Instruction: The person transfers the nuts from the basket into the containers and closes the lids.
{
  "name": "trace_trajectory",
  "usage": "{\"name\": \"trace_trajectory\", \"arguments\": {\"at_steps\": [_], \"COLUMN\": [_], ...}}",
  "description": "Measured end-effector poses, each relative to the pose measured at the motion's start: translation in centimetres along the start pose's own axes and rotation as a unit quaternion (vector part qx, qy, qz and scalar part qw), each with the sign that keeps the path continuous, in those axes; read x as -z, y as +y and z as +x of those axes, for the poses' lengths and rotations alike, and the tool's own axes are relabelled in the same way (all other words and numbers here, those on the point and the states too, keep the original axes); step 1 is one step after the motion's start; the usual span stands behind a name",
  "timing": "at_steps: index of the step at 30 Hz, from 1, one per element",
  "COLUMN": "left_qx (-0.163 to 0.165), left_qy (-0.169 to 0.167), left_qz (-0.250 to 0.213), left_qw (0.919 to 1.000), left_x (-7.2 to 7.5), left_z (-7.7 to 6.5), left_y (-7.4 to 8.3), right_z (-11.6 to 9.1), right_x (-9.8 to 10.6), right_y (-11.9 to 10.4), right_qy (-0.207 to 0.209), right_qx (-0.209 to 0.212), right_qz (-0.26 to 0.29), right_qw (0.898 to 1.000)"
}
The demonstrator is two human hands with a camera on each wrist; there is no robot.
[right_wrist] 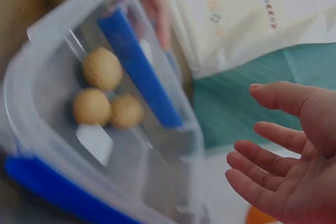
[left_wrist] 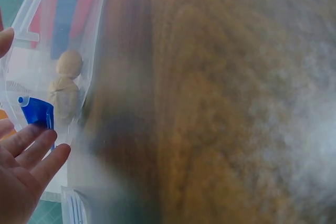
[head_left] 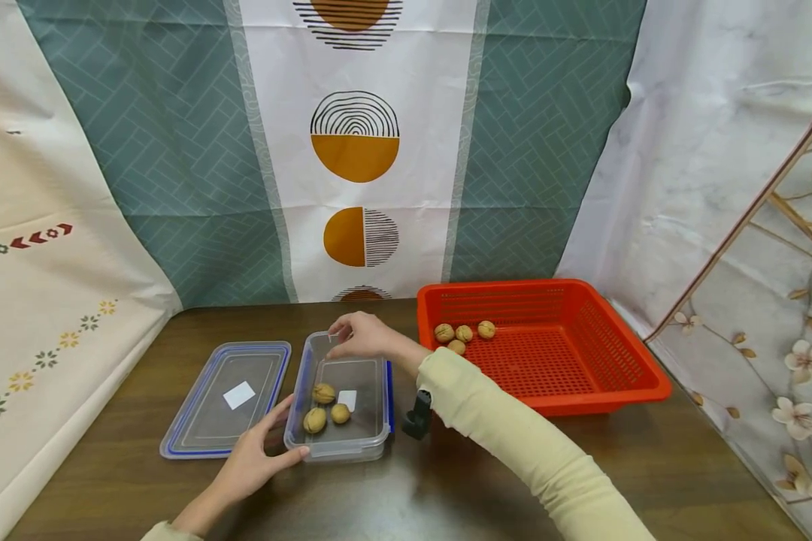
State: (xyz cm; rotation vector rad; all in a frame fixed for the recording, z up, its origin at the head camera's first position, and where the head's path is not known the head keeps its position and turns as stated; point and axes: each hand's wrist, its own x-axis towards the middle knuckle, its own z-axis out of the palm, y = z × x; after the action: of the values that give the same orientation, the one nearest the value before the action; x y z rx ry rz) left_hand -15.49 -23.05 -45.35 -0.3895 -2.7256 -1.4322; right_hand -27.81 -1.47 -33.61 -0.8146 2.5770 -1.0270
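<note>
Patterned cloth (head_left: 433, 150) hangs behind the clear box (head_left: 345, 449). Brown bench (head_left: 128, 481) beneath the box. Red basket (head_left: 548, 406) on the bench, right of the box. Clear box: uncovered, blue latches (right_wrist: 139, 66) on its sides. Blue-edged lid (head_left: 223, 422) lies flat, left of the box. Right grip (head_left: 362, 336): above the box's far end, fingers spread, pinching nothing. Left grip (head_left: 253, 458): thumb and fingers spread, touching the box at its left side and near corner. Three walnuts (head_left: 315, 421) inside the box, toward its near left; four walnuts (head_left: 443, 333) in the basket's half nearest the box. White labels: lid label (head_left: 239, 395) left of the box, box label (head_left: 347, 400) at the box's floor; any lettering too small to read.
</note>
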Motion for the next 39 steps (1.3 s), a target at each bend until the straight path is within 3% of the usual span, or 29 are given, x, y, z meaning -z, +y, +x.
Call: {"name": "trace_trajectory", "arguments": {"at_steps": [8,18,25,31,39], "left_qx": [0.004,-0.013,-0.007,-0.003,-0.011], "left_qy": [0.01,0.016,0.018,0.015,0.015], "left_qz": [0.012,0.019,0.017,0.019,0.014], "left_qw": [0.9999,0.9996,0.9997,0.9997,0.9997], "left_x": [0.1,0.3,0.2,0.0,-0.2], "left_z": [-0.1,-0.2,-0.3,-0.4,-0.1], "left_y": [-0.1,-0.1,-0.2,-0.2,-0.1], "right_z": [-1.3,-2.8,-3.7,-4.7,-6.0], "right_x": [6.0,11.3,12.5,12.4,12.1], "right_y": [2.5,7.0,11.2,14.9,18.2], "right_qy": [0.034,0.005,0.018,0.019,0.045], "right_qx": [-0.008,-0.036,-0.063,-0.085,-0.13], "right_qz": [-0.023,0.003,-0.008,-0.021,-0.03], "right_qw": [0.999,0.999,0.998,0.996,0.99]}}
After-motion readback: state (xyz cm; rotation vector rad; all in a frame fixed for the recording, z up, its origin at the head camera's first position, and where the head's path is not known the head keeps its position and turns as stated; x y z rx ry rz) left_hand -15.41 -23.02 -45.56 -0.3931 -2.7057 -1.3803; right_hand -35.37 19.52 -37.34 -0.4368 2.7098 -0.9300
